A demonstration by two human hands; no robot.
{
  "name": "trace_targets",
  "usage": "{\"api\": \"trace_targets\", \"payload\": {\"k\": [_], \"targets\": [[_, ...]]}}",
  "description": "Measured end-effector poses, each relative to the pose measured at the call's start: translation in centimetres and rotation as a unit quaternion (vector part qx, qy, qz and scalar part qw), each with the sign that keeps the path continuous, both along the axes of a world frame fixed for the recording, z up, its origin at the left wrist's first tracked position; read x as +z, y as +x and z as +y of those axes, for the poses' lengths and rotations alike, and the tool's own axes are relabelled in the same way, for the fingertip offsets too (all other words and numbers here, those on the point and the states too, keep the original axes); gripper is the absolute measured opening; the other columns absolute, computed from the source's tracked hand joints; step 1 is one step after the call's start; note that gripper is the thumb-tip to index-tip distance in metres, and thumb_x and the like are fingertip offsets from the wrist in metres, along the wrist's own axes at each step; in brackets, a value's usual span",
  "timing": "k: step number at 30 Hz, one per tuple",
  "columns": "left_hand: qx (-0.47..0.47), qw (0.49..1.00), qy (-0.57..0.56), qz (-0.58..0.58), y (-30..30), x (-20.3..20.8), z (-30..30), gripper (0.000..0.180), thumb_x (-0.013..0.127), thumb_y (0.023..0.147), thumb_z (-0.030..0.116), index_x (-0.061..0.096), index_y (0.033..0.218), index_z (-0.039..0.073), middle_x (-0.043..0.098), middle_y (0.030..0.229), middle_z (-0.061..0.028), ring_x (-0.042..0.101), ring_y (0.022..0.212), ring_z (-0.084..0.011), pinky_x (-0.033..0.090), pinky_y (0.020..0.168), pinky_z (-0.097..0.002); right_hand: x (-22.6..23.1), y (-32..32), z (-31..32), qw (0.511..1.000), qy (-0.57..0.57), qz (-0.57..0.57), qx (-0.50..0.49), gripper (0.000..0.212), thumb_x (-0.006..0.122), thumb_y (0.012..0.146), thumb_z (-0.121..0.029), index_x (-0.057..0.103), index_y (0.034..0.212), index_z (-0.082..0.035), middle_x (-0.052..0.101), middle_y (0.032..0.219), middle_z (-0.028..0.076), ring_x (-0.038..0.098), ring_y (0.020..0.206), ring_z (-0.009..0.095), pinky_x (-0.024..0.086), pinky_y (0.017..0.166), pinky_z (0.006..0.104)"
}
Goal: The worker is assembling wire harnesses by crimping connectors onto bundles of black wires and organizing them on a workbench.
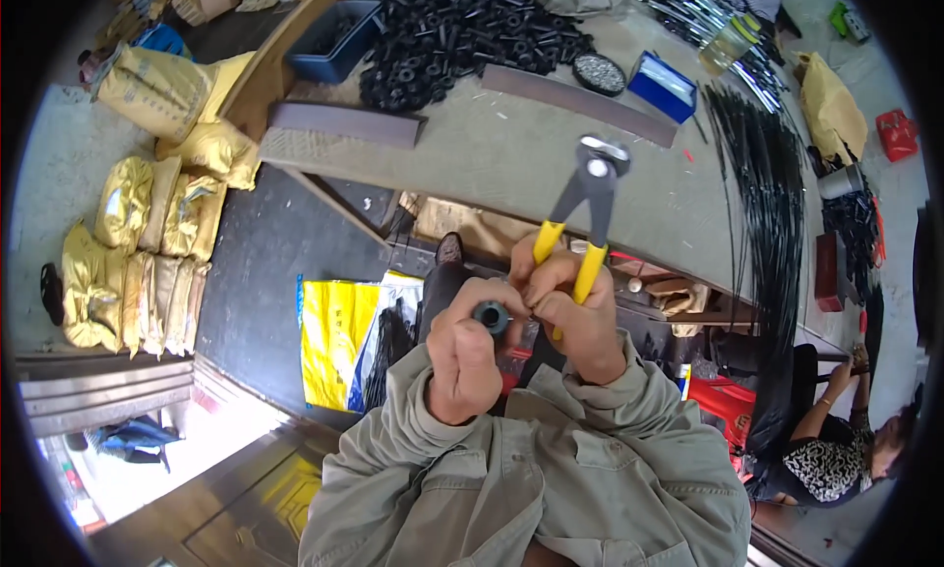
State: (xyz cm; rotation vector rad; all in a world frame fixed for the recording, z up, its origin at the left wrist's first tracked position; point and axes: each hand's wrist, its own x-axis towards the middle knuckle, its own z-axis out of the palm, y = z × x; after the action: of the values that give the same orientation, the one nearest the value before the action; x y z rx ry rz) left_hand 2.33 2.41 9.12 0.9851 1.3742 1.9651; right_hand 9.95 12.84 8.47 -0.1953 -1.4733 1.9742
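Observation:
My left hand point(462, 356) is closed around a small dark tubular part point(491, 317), its round hole facing up. Close beside it, my right hand point(580, 311) grips end-cutting pincers point(596, 188) with yellow handles. Their metal head points away from me, above the bench's near edge, and the handles stand apart. My right thumb and fingertips meet near the left hand's fingers. Whether they pinch something thin there is too small to tell.
On the workbench point(452, 139) lie a heap of black tubular parts point(462, 36), a blue bin point(334, 41), a blue box point(663, 85), a round dish point(599, 74) and long black strands point(762, 193). Yellow sacks point(147, 213) stand left. Another person point(836, 449) sits at the right.

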Motion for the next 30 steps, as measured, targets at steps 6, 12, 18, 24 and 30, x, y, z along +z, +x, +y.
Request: {"api": "trace_targets", "payload": {"k": [6, 12, 18, 24, 30], "targets": [[0.033, 0.999, 0.009, 0.023, 1.6, 0.2, -2.1, 0.060, 0.024, 0.092, 0.053, 0.048, 0.088, -0.002, 0.046, 0.068, -0.0067, 0.041, 0.053, -0.0110, 0.031, 0.048, -0.0232, 0.7, 1.3, -1.8, 0.990, 0.132, 0.032, -0.033, 0.010, 0.063, 0.076, -0.008, 0.057, 0.073, -0.001, 0.049, 0.089, 0.011, 0.050, 0.075, 0.016, 0.041, 0.065, 0.0259], [0.055, 0.996, 0.001, 0.064, 2.8, 0.0, -2.9, 0.061, 0.025, 0.092, 0.053, 0.050, 0.090, -0.003, 0.047, 0.071, -0.0066, 0.041, 0.055, -0.0102, 0.031, 0.051, -0.0230, 1.7, 2.7, -2.4, 0.954, 0.290, 0.026, -0.073, 0.013, 0.066, 0.078, -0.012, 0.059, 0.076, -0.002, 0.050, 0.092, 0.012, 0.051, 0.080, 0.017, 0.041, 0.070, 0.0277], [0.048, 0.996, 0.032, 0.070, 3.0, -0.2, -3.4, 0.052, 0.031, 0.093, 0.042, 0.052, 0.093, -0.005, 0.055, 0.080, -0.0110, 0.052, 0.062, -0.0147, 0.040, 0.056, -0.0260, 1.8, 3.2, -2.8, 0.960, 0.273, 0.035, -0.052, 0.013, 0.066, 0.079, -0.013, 0.059, 0.080, -0.002, 0.050, 0.093, 0.013, 0.050, 0.080, 0.018, 0.040, 0.072, 0.0281], [0.086, 0.989, 0.037, 0.118, 3.2, 0.0, -3.1, 0.053, 0.030, 0.093, 0.044, 0.051, 0.093, -0.004, 0.055, 0.078, -0.0106, 0.052, 0.062, -0.0146, 0.040, 0.056, -0.0260, 1.8, 3.1, -3.9, 0.950, 0.295, 0.034, -0.096, 0.014, 0.066, 0.079, -0.014, 0.059, 0.083, -0.002, 0.050, 0.093, 0.013, 0.050, 0.080, 0.019, 0.040, 0.072, 0.0281], [0.075, 0.993, 0.029, 0.086, 2.1, -1.0, -3.7, 0.059, 0.025, 0.092, 0.049, 0.051, 0.092, -0.003, 0.055, 0.074, -0.0098, 0.050, 0.059, -0.0144, 0.038, 0.054, -0.0243, 1.0, 2.0, -5.3, 0.958, 0.257, 0.044, -0.117, 0.012, 0.066, 0.077, -0.010, 0.060, 0.082, -0.001, 0.052, 0.093, 0.014, 0.051, 0.082, 0.019, 0.041, 0.072, 0.0290]]}}
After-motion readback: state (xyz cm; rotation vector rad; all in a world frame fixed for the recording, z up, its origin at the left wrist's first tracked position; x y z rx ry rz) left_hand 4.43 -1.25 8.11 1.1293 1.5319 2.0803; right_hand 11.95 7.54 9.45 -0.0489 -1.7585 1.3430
